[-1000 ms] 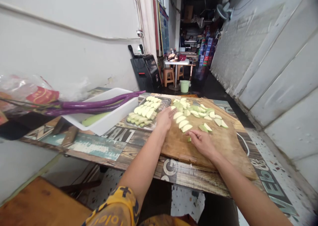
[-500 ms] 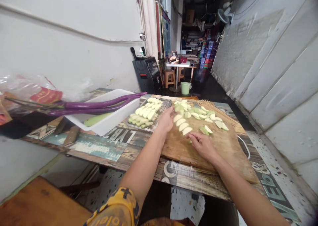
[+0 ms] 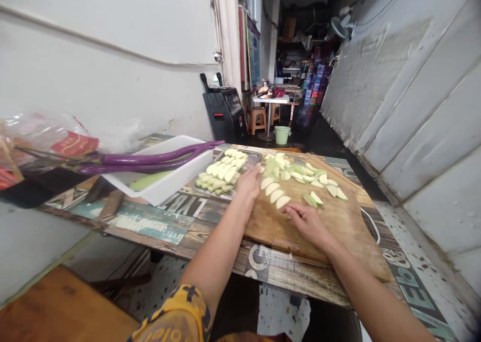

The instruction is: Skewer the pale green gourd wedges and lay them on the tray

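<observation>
Several pale green-skinned vegetable slices (image 3: 275, 192) stand in an even slanting row between my hands, over the wooden cutting board (image 3: 270, 227). At the near end of this row, my right hand (image 3: 302, 217) pinches what looks like the end of a skewer; the stick itself is barely visible. My left hand (image 3: 249, 183) is at the far end, by the board's left edge, with fingers curled and fingertips partly hidden. Loose slices (image 3: 296, 174) are scattered behind the row. To the left, a metal tray (image 3: 256, 156) carries more slices laid in neat rows.
Thin bamboo skewers (image 3: 334, 169) lie along the board's far right edge. A white bin (image 3: 158, 194) holds a green vegetable, with long purple eggplants (image 3: 150, 159) across it. Plastic bags (image 3: 71, 136) sit at far left. A white cord loop (image 3: 372, 224) shows beside the board.
The hands and the row of slices stay almost in place. The whole view has shifted slightly, and my right hand appears a touch lower.
</observation>
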The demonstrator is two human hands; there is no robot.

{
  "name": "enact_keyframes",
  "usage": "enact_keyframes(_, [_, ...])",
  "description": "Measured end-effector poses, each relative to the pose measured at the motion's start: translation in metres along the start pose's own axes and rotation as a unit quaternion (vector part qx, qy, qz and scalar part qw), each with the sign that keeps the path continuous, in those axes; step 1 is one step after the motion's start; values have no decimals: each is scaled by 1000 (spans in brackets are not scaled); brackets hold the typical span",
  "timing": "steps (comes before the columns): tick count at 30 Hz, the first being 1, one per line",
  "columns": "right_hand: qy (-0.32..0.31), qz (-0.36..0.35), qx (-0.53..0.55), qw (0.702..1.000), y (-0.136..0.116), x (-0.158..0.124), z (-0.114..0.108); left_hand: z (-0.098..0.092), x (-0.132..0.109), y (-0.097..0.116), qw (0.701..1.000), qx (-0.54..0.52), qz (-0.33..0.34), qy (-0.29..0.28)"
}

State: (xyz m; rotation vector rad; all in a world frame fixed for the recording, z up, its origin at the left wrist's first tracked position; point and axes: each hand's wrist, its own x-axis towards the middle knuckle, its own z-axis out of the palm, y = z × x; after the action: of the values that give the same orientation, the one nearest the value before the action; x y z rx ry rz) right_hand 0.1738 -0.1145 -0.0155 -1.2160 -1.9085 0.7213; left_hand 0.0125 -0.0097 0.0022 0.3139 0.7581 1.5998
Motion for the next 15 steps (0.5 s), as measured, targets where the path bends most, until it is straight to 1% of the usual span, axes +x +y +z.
enact_keyframes(3, [1, 28, 49, 998, -4, 0, -6, -3, 2, 1, 999, -29, -1, -25])
enact_keyframes(5, [6, 60, 111, 992, -7, 0, -11, -3, 0, -1, 999, -44, -2, -24])
enact_keyframes(7, [19, 95, 179, 979, -10, 1, -15, -1, -6, -3, 999, -24, -12, -22])
enact_keyframes(9, [43, 123, 218, 967, -11, 2, -16, 1, -12, -7, 998, 29, -39, -41])
enact_keyframes(12, [69, 138, 207, 966, -11, 4, -15, 4, -19, -13, 987, 101, -89, -82])
enact_keyframes(13, [69, 139, 198, 968, -11, 4, -14, 5, -20, -15, 986, 112, -94, -82])
enact_keyframes(15, [59, 138, 183, 972, -9, 4, -12, 4, -19, -17, 988, 112, -82, -66])
